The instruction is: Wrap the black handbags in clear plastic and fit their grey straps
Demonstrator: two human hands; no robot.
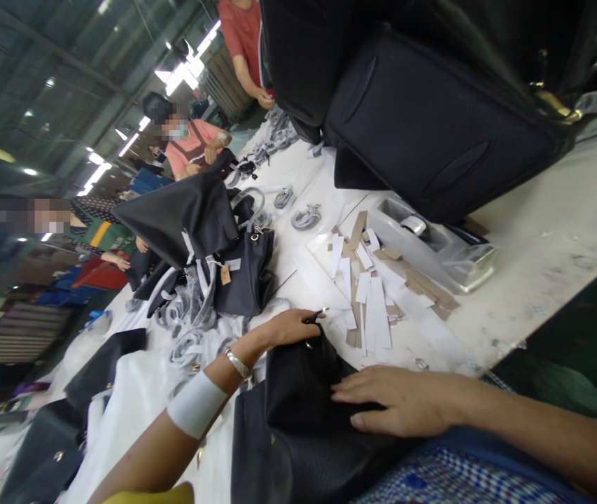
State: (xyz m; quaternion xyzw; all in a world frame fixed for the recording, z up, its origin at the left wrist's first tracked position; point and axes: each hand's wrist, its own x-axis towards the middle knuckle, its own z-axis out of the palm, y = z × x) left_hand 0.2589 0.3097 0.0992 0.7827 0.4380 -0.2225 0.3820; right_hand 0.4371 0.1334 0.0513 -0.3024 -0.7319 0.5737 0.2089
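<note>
A black leather-like handbag [319,434] lies in front of me, against my checked clothing. My left hand [292,327], with a metal bracelet and a white band on the forearm, is at the bag's upper edge. Its fingers are closed around a small dark piece with a shiny metal tip [322,311]; whether this belongs to the bag, I cannot tell. My right hand [392,395] rests flat on the bag, fingers stretched out and holding nothing. Beyond my left hand stands another black handbag [246,273] with a brown tag.
Paper and cardboard strips [376,308] are scattered on the white table [529,280] beside a clear plastic tray [424,252]. Large black bags [434,119] stand at the upper right. Wrapped grey straps [306,217] lie farther off. Co-workers [187,150] stand along the table.
</note>
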